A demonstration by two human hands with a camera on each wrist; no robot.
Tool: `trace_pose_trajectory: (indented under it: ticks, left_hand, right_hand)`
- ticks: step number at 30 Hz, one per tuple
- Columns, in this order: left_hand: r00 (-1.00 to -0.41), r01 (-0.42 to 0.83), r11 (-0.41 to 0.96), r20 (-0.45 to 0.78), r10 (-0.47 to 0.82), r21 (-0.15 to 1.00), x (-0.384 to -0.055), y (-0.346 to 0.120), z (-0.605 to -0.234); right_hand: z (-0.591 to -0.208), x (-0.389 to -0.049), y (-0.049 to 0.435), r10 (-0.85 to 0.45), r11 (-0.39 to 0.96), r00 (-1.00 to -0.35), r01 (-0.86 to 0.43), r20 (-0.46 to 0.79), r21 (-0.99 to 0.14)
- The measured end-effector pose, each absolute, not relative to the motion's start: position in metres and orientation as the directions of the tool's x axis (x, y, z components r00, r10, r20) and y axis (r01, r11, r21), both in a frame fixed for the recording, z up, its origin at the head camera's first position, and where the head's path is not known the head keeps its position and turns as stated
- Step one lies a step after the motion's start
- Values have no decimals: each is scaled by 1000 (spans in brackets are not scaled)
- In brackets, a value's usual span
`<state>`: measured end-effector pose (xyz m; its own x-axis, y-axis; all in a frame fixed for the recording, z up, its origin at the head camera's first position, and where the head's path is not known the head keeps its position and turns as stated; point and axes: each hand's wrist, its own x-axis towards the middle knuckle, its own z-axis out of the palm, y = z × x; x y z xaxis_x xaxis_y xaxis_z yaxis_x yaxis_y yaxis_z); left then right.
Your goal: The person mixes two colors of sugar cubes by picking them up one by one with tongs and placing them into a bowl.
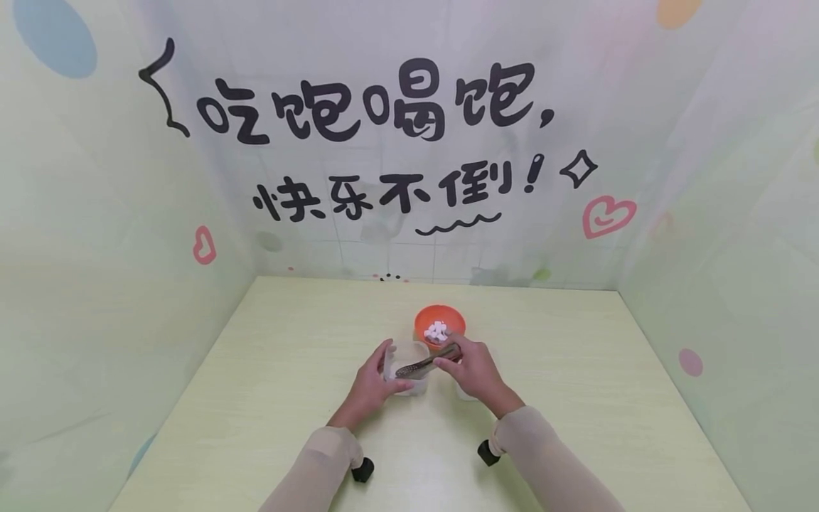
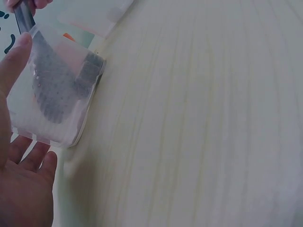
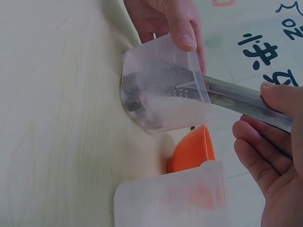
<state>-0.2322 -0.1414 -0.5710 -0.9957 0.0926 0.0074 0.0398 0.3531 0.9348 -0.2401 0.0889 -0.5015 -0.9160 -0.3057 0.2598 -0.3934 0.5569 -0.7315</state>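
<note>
My left hand [image 1: 371, 384] grips a clear plastic container [image 3: 147, 113], its thumb near the rim and its fingers along the other side. My right hand [image 1: 476, 370] holds metal tongs [image 3: 246, 105] by the handle, and their perforated end [image 2: 49, 85] reaches down inside the container. Dark grey blocky shapes [image 2: 89, 73] show blurred through the wall at its bottom. Just behind the hands, an orange bowl [image 1: 440, 311] holds several small white cubes [image 1: 436, 331].
A second translucent container [image 3: 165, 198] stands beside the orange bowl, mostly hidden under my right hand in the head view. The pale wooden table [image 1: 307, 320] meets a printed cloth wall [image 1: 448, 249] at the back and sides.
</note>
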Motion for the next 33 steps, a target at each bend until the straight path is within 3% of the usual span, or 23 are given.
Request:
trace_pose_trajectory:
  ticks: [7,25,33]
  left_hand:
    - [-994,58,345,22,108,937,-232,-143,-571]
    - [-995,46,352,13,96,935,-231,-140,-567]
    - [-996,32,363,1,85,931,-231,-140,-565]
  right_hand:
    - [-505,-240,89,-247,531,-934,-353,258,-770]
    - [-502,-240,95,-152,392,-895,-445,420,-805]
    - [-500,-241,99,-118,376,-909,-414,400,-829]
